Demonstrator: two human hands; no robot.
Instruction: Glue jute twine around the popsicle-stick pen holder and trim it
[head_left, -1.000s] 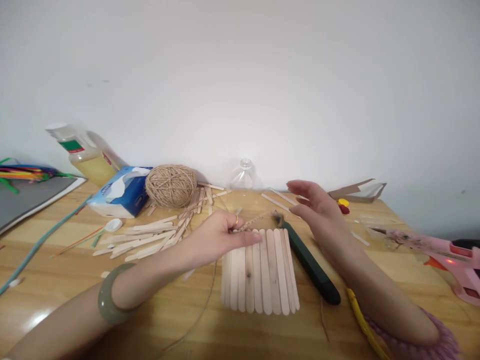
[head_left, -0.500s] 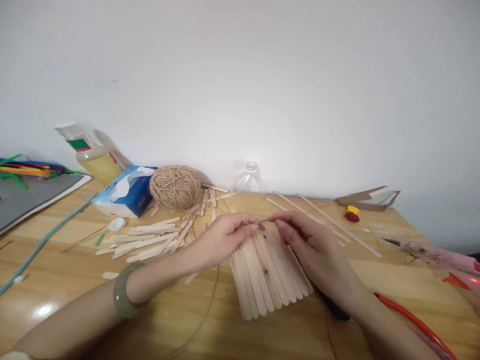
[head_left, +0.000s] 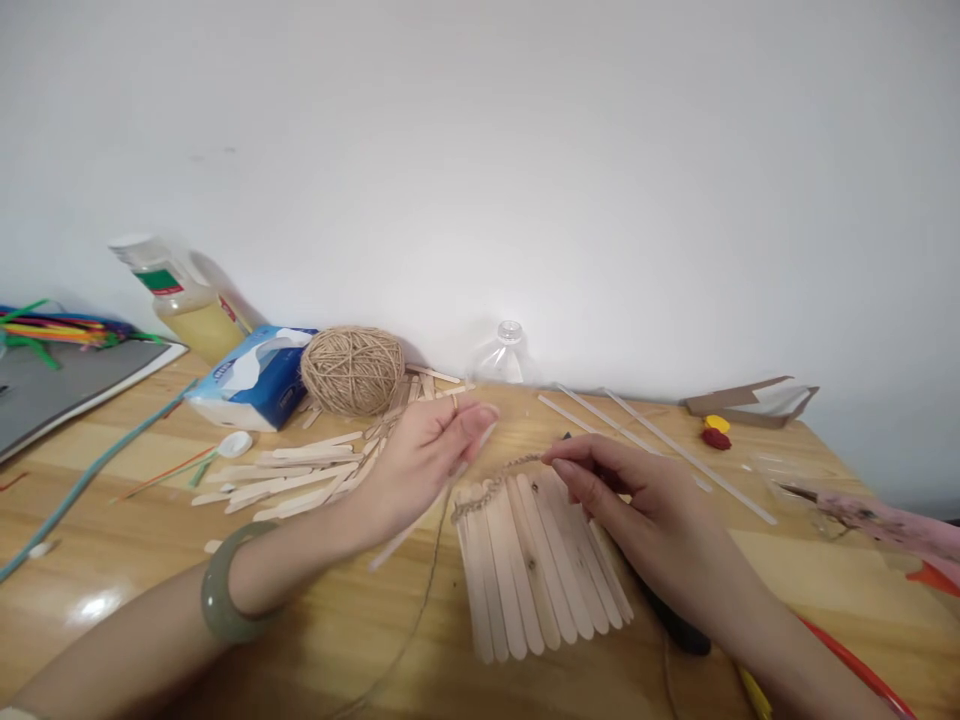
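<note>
A flat panel of wooden craft sticks [head_left: 544, 570] lies side by side on the table, with a braided-looking length of twine [head_left: 491, 492] along its upper edge. My right hand [head_left: 637, 510] pinches the far end of this twine between thumb and forefinger, above the panel's upper right corner. My left hand [head_left: 431, 450] is up and to the left of the panel, apart from it, thumb pressed against the fingers. Whatever it may hold is hidden. Behind my left wrist a pale translucent stick [head_left: 401, 543] runs across the table.
Left of centre are a twine ball [head_left: 352, 370], a tissue pack [head_left: 255, 375], loose craft sticks [head_left: 300, 475] and a bottle [head_left: 191, 310]. A clear bottle top [head_left: 504, 355] stands by the wall. Translucent sticks [head_left: 686, 450] and pink-handled scissors [head_left: 862, 515] lie right.
My left hand has let go of the twine edge and moved up and left, uncovering the panel's upper left corner. My right hand still holds the twine end, slightly lower.
</note>
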